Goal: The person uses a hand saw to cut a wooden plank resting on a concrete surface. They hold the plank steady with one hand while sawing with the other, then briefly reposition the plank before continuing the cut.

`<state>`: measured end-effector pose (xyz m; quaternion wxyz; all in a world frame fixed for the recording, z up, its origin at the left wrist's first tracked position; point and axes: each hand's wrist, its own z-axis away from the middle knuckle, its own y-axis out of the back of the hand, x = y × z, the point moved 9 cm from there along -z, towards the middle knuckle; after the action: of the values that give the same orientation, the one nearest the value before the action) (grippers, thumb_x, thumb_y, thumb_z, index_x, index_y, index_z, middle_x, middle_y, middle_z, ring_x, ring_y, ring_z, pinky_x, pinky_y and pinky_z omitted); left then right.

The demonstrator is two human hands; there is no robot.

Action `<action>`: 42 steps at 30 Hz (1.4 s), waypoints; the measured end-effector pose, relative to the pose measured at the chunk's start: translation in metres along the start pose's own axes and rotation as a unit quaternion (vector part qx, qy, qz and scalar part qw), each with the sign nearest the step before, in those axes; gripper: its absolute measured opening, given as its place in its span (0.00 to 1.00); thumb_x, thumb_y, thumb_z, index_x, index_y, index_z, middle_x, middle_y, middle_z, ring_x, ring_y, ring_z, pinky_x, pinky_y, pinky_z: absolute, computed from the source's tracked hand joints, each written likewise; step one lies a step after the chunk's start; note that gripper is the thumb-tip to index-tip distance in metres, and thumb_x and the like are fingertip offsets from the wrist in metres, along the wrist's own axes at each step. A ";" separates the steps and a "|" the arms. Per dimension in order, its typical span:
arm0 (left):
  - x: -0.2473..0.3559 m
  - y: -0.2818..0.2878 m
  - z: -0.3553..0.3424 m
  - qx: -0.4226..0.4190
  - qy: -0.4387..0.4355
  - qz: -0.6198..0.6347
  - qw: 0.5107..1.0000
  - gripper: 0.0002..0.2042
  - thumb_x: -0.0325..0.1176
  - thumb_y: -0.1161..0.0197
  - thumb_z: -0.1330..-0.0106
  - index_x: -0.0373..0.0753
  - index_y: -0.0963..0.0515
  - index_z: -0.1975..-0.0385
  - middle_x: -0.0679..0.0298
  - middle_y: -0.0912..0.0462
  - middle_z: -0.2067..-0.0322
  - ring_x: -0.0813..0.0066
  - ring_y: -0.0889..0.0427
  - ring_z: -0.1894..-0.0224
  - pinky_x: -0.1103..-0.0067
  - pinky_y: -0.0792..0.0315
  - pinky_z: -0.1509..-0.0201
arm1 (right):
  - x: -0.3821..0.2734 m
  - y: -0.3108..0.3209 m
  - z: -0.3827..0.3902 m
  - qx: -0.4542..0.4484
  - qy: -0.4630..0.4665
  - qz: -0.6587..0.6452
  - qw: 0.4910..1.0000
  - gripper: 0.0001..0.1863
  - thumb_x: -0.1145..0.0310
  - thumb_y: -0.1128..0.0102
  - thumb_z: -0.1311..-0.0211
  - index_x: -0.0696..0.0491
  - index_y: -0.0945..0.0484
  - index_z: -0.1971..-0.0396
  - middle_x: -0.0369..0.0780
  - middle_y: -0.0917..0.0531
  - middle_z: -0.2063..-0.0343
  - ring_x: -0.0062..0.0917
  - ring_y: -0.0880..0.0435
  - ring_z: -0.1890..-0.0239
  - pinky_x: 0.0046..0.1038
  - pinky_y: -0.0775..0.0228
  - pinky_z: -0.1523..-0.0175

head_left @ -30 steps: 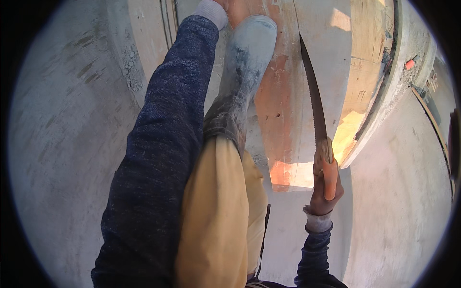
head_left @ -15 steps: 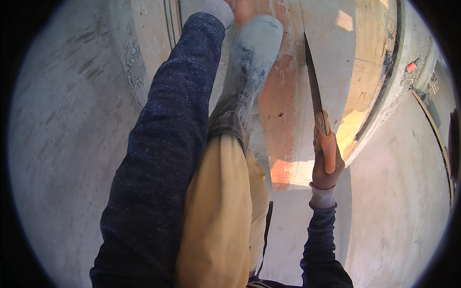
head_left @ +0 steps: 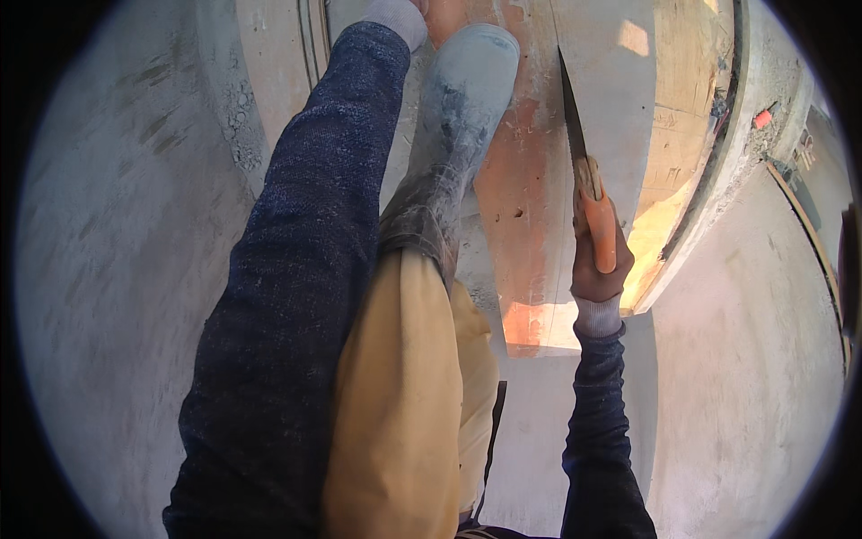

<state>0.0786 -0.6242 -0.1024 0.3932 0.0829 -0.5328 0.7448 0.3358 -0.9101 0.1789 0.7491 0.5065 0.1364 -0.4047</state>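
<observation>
So I'm sawing a wooden board [head_left: 584, 135] here, with my right hand [head_left: 600, 269] wrapped tight around the orange handle of the handsaw [head_left: 584, 171], fingers fully closed on it. The blade runs up and away from my hand, its edge set into the board, just to the right of my boot [head_left: 453, 135]. That dusty grey rubber boot is planted on the board to pin it down, and the board itself lies on the concrete floor [head_left: 117, 269] with its near end poking out toward me, just below my saw hand. My left hand [head_left: 422, 7] is way up at the top edge of the view, past the boot toe, mostly cut off, so I can't tell whether those fingers are gripping the board or just resting flat. How far along? I honestly can't see the length of the cut; the board looks like it's in one piece, so I'd guess there's plenty of sawing left. Compared to a second ago, the saw has slid forward along the board and my hand moved up with it, closer to the board's near end. Boot and left arm haven't really budged.
</observation>
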 end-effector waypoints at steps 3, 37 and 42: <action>-0.002 0.029 0.016 0.159 -0.031 -0.246 0.956 0.15 0.42 0.38 0.29 0.34 0.18 0.55 0.61 0.12 0.61 0.72 0.14 0.59 0.75 0.20 0.59 | 0.008 -0.013 -0.007 0.021 -0.002 -0.017 1.000 0.20 0.78 0.47 0.37 0.60 0.23 0.45 0.47 0.13 0.59 0.32 0.11 0.60 0.29 0.22 0.58; 0.034 -0.010 0.029 0.246 -0.037 -0.244 0.937 0.19 0.40 0.28 0.36 0.26 0.17 0.61 0.58 0.13 0.67 0.73 0.16 0.67 0.75 0.21 0.65 | 0.023 0.068 0.147 -0.031 -0.264 -0.054 0.963 0.24 0.82 0.49 0.37 0.58 0.24 0.40 0.49 0.15 0.49 0.32 0.13 0.51 0.27 0.23 0.48; 0.025 0.024 -0.006 0.247 -0.061 -0.497 0.830 0.19 0.42 0.30 0.34 0.28 0.18 0.58 0.57 0.13 0.64 0.69 0.14 0.62 0.73 0.20 0.61 | 0.007 -0.004 0.005 0.001 -0.007 0.011 1.000 0.18 0.75 0.42 0.33 0.63 0.23 0.45 0.49 0.13 0.57 0.36 0.13 0.56 0.31 0.21 0.51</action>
<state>0.0471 -0.6096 -0.1092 0.6430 0.4764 -0.2410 0.5492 0.3364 -0.9183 0.1738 0.7538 0.5060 0.1252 -0.4001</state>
